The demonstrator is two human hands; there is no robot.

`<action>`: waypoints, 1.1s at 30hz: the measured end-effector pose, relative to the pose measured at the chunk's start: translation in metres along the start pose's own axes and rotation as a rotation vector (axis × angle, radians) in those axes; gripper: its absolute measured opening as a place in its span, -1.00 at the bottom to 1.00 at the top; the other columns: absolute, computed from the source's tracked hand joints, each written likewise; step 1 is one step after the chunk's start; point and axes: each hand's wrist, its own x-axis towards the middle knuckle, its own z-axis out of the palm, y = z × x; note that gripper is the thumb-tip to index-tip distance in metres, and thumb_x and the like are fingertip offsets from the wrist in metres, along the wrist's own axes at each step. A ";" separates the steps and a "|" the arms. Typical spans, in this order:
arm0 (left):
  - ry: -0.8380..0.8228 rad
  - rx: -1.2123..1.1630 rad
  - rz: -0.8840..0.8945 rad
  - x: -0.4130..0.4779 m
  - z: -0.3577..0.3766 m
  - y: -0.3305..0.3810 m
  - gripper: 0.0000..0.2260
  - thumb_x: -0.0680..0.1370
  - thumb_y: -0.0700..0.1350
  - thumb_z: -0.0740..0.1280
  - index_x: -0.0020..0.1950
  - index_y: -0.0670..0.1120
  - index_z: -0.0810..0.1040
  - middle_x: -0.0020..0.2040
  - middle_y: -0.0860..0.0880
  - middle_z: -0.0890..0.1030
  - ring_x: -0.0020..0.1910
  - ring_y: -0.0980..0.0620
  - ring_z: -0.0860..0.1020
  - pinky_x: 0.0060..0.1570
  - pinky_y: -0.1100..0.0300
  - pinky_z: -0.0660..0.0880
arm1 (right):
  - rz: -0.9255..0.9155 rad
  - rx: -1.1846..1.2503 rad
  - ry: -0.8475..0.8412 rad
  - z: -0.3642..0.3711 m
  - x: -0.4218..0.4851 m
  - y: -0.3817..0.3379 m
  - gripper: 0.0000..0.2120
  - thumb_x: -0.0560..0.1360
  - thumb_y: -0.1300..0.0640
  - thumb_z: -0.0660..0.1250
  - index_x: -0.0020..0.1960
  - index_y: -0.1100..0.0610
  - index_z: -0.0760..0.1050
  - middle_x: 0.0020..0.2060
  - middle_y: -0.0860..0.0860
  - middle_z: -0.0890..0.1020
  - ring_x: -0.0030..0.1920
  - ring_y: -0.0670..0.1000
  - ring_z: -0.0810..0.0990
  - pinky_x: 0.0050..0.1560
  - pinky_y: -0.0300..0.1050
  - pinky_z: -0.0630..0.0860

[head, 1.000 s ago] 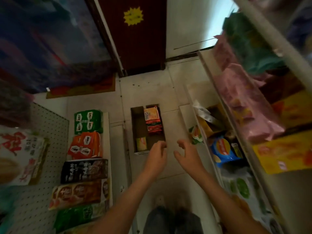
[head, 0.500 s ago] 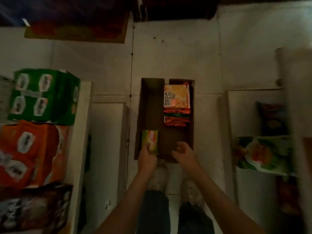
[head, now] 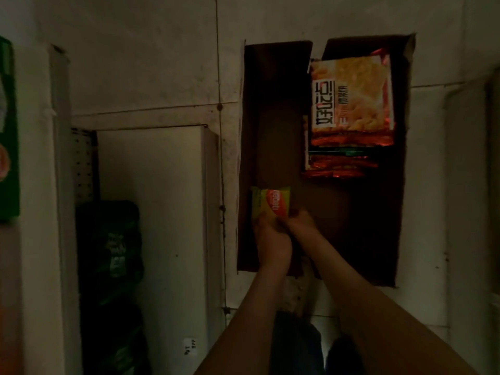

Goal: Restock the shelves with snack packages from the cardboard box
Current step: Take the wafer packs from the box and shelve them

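My left fingers [head: 266, 225] are curled round the near end of a yellow-green packet [head: 270, 203]. My right fingertips [head: 295, 213] pinch the near right corner of the same packet, as far as the dim light lets me judge. So both hands sit at the same end, close together and almost touching.

The packet lies straight ahead of the fingers, and its long axis points away from me. It is in the near left part of the box [head: 241, 158], just beside the left wall. The left hand [head: 273, 246] is directly behind it, in line with its length. The right hand [head: 304, 227] comes in from the right at a slant. I judge that the left hand carries the grip and the right one only helps.

Both forearms are stretched forward and down into the box, and the wrists are nearly straight.

Further ahead and to the right of the fingers is a stack [head: 351, 96] of orange packets against the far right wall, well apart from my hands. Far to the left of the fingers, outside the box, stands a white shelf [head: 173, 212] with dark green bags [head: 111, 239] on it. I think the lift must go straight up, so that it clears the box wall.
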 end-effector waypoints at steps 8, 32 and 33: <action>-0.342 -0.065 -0.122 -0.017 -0.018 0.020 -0.66 0.66 0.00 0.05 0.41 -0.01 0.33 0.23 -0.11 0.49 0.14 0.00 0.47 0.09 0.18 0.41 | -0.055 -0.041 0.033 0.005 -0.017 -0.013 -0.66 0.52 0.24 0.30 0.27 0.27 0.41 0.17 0.21 0.55 0.14 0.12 0.55 0.06 -0.11 0.49; -0.949 0.714 0.565 -0.457 -0.236 0.247 -0.55 0.52 -0.11 0.37 0.39 -0.05 0.38 0.22 -0.05 0.55 0.15 0.01 0.54 0.19 0.11 0.49 | -0.393 -0.151 0.323 -0.114 -0.627 -0.100 -0.68 0.40 0.03 0.45 0.12 0.06 0.53 0.01 0.05 0.65 0.02 0.03 0.62 0.12 0.06 0.54; -0.970 0.738 0.564 -0.472 -0.237 0.247 -0.58 0.51 -0.10 0.38 0.35 -0.05 0.40 0.16 -0.02 0.57 0.10 0.03 0.55 0.15 0.14 0.51 | -0.404 -0.107 0.324 -0.116 -0.644 -0.095 -0.69 0.41 0.07 0.45 0.13 0.08 0.53 0.02 0.06 0.65 0.04 0.04 0.62 0.14 0.04 0.53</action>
